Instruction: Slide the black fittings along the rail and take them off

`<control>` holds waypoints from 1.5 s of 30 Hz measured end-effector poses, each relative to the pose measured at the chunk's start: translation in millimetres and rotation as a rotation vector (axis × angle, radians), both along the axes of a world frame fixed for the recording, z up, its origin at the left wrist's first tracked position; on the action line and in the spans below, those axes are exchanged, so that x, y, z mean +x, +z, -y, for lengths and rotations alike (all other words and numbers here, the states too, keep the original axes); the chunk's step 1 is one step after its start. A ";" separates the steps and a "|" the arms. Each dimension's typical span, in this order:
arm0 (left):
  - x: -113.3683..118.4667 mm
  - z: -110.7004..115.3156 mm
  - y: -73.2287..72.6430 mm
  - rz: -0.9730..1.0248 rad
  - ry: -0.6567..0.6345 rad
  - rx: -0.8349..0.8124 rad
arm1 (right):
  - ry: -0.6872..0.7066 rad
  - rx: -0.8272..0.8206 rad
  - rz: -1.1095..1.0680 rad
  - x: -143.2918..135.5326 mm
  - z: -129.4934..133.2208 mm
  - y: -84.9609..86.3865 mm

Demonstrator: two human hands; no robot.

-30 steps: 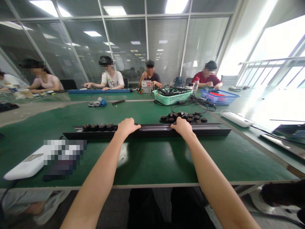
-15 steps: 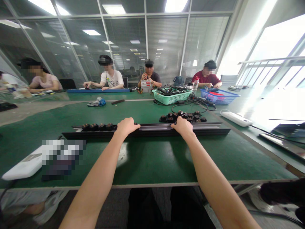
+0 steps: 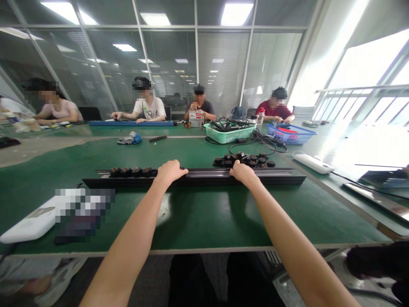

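A long black rail (image 3: 207, 179) with a silvery inner channel lies across the green table in front of me. Several black socket modules (image 3: 137, 172) sit in a row in its left part. My left hand (image 3: 171, 172) is closed over the rail just right of that row, its thumb pointing right beside a small dark piece. My right hand (image 3: 243, 173) is at the rail right of the middle, fingers curled and thumb to the left; whatever it holds is hidden. Directly behind it lies a pile of loose black socket modules (image 3: 262, 160).
Behind the rail stand a green basket (image 3: 228, 135) of cables and a blue basket (image 3: 294, 135). A white power strip (image 3: 313, 163) lies to the right. At front left is a white device (image 3: 30, 224). Several people sit across the table, one at a long blue bar (image 3: 131, 123).
My right hand has turned slightly, its fingers now closer to the pile. The left hand keeps its place on the rail. The whole view has shifted a little.
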State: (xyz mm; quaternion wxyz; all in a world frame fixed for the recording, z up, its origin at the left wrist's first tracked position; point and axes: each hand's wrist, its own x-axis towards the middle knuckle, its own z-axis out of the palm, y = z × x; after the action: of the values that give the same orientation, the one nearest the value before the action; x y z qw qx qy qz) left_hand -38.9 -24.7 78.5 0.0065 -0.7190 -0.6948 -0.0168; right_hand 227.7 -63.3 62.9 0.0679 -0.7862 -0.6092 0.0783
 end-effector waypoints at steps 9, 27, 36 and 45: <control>1.3 1.7 0.7 -0.003 -0.001 0.000 | 0.047 0.060 0.033 10.2 -0.1 -12.8; 0.4 -2.4 -1.7 -0.016 0.005 -0.010 | 0.039 0.081 -0.024 17.8 4.4 -9.4; 0.5 -2.5 -1.6 -0.009 0.009 -0.015 | 0.000 0.108 -0.028 26.0 -0.5 -14.3; 0.5 -1.8 -2.0 -0.006 -0.004 -0.014 | -0.004 0.146 -0.076 31.6 0.4 -14.4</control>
State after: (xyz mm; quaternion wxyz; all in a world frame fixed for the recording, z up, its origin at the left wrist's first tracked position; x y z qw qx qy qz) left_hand -38.4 -23.0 76.5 0.0036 -0.7203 -0.6936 -0.0099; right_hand 259.2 -63.7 48.5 0.1482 -0.7768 -0.6087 0.0636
